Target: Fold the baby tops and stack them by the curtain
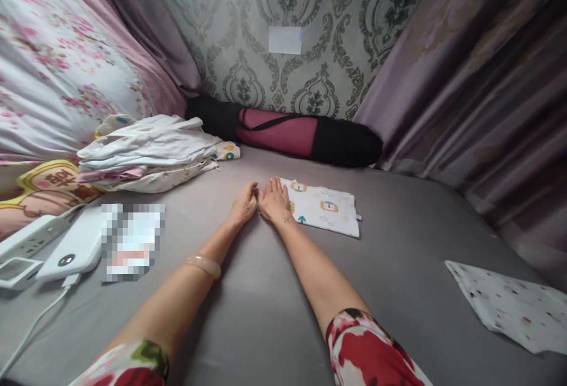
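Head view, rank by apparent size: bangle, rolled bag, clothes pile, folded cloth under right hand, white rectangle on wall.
Largest to smallest:
1. Rolled bag and clothes pile: too close to rank
2. Folded cloth, partly covered by the right hand
3. White rectangle
4. Bangle

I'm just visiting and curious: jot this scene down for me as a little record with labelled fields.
Left hand: on its side, close beside the right; any contact with the cloth is unclear
Right hand: palm down over the left end of the printed cloth
Printed cloth: white, lying flat, small tag at its right edge
Surface: grey sheet
Far left: clothes pile, white device with a cable
Far right: spotted cloth
Back: black and maroon bag by the patterned wall
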Action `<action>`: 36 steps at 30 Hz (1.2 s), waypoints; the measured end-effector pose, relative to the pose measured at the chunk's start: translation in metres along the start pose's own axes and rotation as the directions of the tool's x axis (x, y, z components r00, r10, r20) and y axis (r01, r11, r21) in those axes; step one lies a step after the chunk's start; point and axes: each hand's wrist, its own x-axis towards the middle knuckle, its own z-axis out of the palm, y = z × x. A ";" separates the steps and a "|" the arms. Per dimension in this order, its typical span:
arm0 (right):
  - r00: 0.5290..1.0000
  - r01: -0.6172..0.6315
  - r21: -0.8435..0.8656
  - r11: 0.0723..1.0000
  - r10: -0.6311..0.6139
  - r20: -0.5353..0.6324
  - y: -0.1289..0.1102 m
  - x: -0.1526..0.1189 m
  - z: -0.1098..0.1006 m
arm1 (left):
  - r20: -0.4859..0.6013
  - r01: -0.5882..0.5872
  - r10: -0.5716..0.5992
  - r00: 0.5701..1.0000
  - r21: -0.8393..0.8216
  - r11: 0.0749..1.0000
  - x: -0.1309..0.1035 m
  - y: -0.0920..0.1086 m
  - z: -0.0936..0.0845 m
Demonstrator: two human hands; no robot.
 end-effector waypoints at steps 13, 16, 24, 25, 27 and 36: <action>0.999 -0.027 0.158 0.987 0.030 -0.016 0.090 -0.001 -0.056 | 0.085 0.106 -0.135 0.987 0.285 0.953 0.029 0.017 -0.005; 0.985 -0.165 -0.038 0.986 0.167 0.050 0.148 -0.012 -0.079 | 0.191 0.038 -0.103 0.976 0.316 0.948 0.054 0.030 -0.004; 0.953 -0.174 -0.084 0.981 0.189 0.236 0.227 -0.021 -0.104 | 0.569 -0.233 0.024 0.822 0.298 0.926 0.106 0.049 0.010; 0.949 -0.173 -0.079 0.982 0.188 0.252 0.230 -0.018 -0.106 | 0.587 -0.244 0.020 0.809 0.305 0.920 0.110 0.050 0.011; 0.941 -0.176 -0.064 0.982 0.187 0.283 0.235 -0.012 -0.109 | 0.624 -0.260 0.003 0.782 0.321 0.911 0.117 0.052 0.011; 0.909 -0.223 0.059 0.973 0.185 0.373 0.250 0.000 -0.118 | 0.654 -0.119 -0.136 0.744 0.330 0.936 0.126 0.063 0.014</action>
